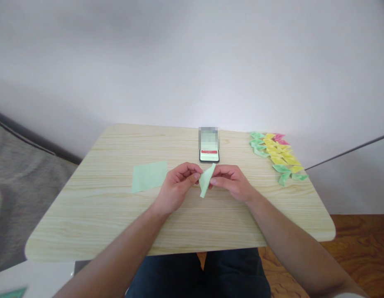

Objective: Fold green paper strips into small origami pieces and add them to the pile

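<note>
A piece of folded green paper [206, 181] is held up over the front middle of the table, between both hands. My left hand [180, 182] pinches its left edge with thumb and fingertips. On its right side, my right hand [231, 181] grips it the same way, thumb in front. The paper stands at a slant, with a pointed top and a narrow lower end. Flat on the table beside my left hand lies a green paper sheet [148, 177]. Just beyond the hands is a phone [209, 156] with its screen lit; part of the screen is blurred out.
Several folded paper pieces in green, yellow and pink [277, 154] lie in a cluster at the table's right side. The wooden table [102, 207] meets a white wall [192, 62] at its back. Grey fabric [21, 186] is at the left.
</note>
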{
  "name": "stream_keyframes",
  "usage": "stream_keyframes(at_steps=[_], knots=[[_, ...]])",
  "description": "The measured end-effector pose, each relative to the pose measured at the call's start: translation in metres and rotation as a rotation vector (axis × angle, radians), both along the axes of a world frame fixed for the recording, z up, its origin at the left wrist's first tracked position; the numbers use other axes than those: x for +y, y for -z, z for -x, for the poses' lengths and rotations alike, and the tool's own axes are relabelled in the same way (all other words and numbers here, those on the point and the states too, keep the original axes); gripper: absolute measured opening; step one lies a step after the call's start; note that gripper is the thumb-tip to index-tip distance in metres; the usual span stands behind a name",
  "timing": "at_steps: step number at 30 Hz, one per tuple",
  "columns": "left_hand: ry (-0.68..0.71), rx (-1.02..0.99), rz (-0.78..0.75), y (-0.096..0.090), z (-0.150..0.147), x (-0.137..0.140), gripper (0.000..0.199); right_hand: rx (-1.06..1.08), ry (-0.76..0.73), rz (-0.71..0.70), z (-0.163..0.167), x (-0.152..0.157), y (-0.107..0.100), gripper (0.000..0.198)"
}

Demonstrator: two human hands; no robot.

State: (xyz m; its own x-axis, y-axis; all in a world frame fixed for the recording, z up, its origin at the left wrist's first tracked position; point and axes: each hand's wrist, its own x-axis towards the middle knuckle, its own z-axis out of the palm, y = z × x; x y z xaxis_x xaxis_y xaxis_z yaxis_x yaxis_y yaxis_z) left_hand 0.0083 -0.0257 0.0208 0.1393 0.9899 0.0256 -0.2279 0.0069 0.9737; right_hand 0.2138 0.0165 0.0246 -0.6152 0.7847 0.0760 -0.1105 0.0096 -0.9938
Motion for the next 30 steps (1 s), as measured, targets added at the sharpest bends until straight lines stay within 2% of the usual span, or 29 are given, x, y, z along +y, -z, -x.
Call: stream_keyframes(at_steps=[15, 21, 23, 27, 30], knots=[[-0.022, -0.036, 0.012, -0.0012, -0.0001, 0.0011, 0.015, -0.014, -0.016, 0.039, -0.0008, -0.0004, 0.0035, 0.024], [-0.052, -0.006, 0.005, 0.0012, 0.0002, -0.0001, 0.016, -0.008, 0.062, 0.049, 0.0027, 0.0005, 0.0012, 0.013], [-0.049, 0.007, 0.000, 0.0019, 0.0007, -0.0005, 0.017, 0.030, 0.079, 0.057, 0.0041, 0.0004, 0.0012, 0.020], [-0.050, 0.021, 0.001, 0.0029, 0.0014, -0.0005, 0.019, 0.069, 0.101, 0.029, 0.0052, -0.0001, 0.0009, 0.051], [-0.057, 0.033, -0.006, 0.0026, 0.0013, -0.0011, 0.019, 0.052, 0.120, -0.045, 0.0052, 0.0001, -0.0003, 0.040]])
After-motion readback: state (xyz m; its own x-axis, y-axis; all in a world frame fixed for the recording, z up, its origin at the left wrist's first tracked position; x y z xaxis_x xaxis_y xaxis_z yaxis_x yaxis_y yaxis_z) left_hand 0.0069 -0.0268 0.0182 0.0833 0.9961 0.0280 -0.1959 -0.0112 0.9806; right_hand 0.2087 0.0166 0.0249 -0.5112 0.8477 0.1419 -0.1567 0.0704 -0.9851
